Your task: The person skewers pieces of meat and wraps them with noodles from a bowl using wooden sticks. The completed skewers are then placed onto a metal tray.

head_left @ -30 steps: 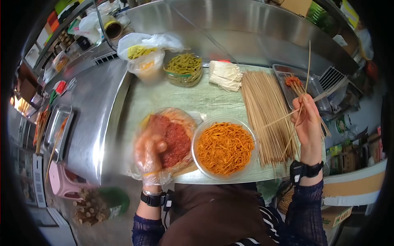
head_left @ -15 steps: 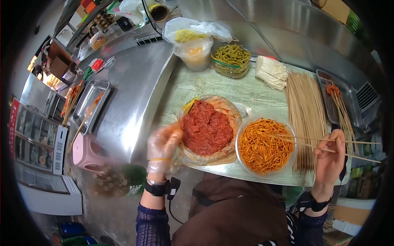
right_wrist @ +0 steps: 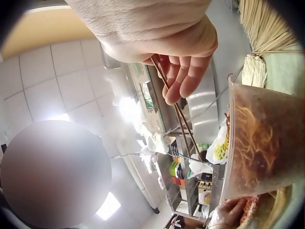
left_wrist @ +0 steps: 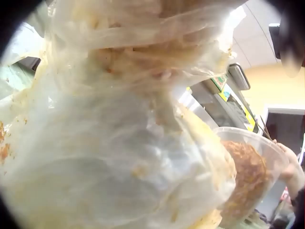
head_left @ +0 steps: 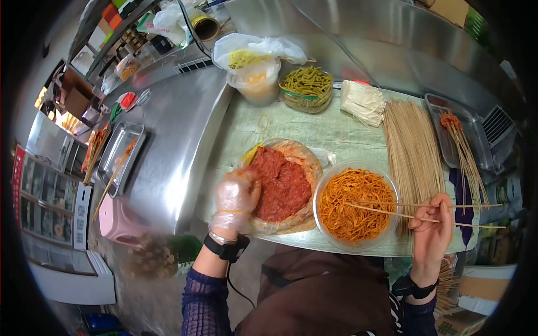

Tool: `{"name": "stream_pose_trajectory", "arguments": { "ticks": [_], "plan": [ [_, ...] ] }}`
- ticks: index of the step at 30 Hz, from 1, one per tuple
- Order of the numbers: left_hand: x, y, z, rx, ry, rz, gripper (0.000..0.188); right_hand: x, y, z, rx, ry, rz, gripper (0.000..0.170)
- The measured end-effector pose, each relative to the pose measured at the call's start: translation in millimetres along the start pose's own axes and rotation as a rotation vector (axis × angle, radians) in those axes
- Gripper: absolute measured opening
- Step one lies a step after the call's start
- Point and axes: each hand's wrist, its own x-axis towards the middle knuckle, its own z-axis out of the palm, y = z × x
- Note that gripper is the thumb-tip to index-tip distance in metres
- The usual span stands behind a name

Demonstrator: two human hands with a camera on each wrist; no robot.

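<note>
While two hands (head_left: 235, 193) show, one — the right (head_left: 436, 229) — pinches two sticks (head_left: 386, 212).

a thin, clear plastic glove (head_left: 230, 206) is wrapping the left hand (head_left: 236, 191), wrinkling and shining. right of it, rough, moist red mince (head_left: 283, 182) is glistening in a crumpled, translucent plastic bag (head_left: 305, 157). the right hand (head_left: 436, 227) is pinching two slender, pale, matt wooden sticks (head_left: 476, 225). between the hands, a round, clear plastic tub (right_wrist: 276, 100) is holding oily, glossy orange shreds (head_left: 356, 204). beyond the right hand, a broad spread of tan wooden skewers (head_left: 412, 151) is looking matt. left of the left hand, a smooth grey metal counter (head_left: 174, 134) is reflecting light. beyond both hands, a pale green wood-grained tabletop (head_left: 347, 140) is showing a soft sheen. behind the left hand, an openwork dark blue cloth sleeve (head_left: 207, 297) is looking rough.
</note>
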Motion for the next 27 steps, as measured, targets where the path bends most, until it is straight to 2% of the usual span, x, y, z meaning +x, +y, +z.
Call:
{"name": "stream_pose_trajectory", "arguments": {
  "ticks": [2,3,5,6,9,13,16,19,23,26,27],
  "plan": [
    [0.1,-10.7,-2.0,-0.195,0.027,-0.042,0.006,-0.7,-1.6,0.3,0.005,0.007,-0.003,0.02],
    [-2.6,-12.1,-6.7,-0.329,0.028,-0.131,0.01,-0.9,-1.9,0.2,0.003,0.009,-0.007,0.02],
    [-6.6,-24.7,-7.3,-0.8,-0.069,-0.401,0.02,-1.0,-1.8,-1.3,0.009,-0.004,-0.008,0.02],
    [-5.8,-24.1,-17.7,-0.873,-0.122,-0.442,0.023,-0.3,-1.3,-3.0,0.018,-0.02,-0.008,0.021],
    [-4.5,-19.8,-23.3,-1.08,-0.053,-0.395,0.024,0.0,-0.7,-0.5,0.038,-0.007,-0.007,0.021],
    [-2.0,-0.5,-32.4,-1.462,0.026,-0.492,0.022,-0.7,0.1,-1.6,0.038,-0.002,-0.008,0.022],
    [-1.7,-3.8,-29.6,-1.643,-0.097,-0.62,0.022,-2.9,-5.1,-2.5,0.01,-0.024,-0.01,0.023],
    [-5.9,24.7,-24.7,-1.563,0.029,-0.564,0.021,0.4,-11.3,-18.6,0.014,-0.106,-0.05,0.024],
    [-14.4,43.4,-18.0,-1.496,0.034,-0.479,0.022,-1.8,-32.1,-18.5,-0.088,-0.089,-0.126,0.028],
    [-17.9,50.3,-11.3,-1.481,0.036,-0.56,0.025,-1.0,-48.8,-11.3,-0.237,-0.091,-0.178,0.032],
    [-18.8,49.1,-6.4,-1.457,0.035,-0.52,0.026,1.3,-51.1,-15.3,-0.273,-0.117,-0.199,0.033]
  ]
}}
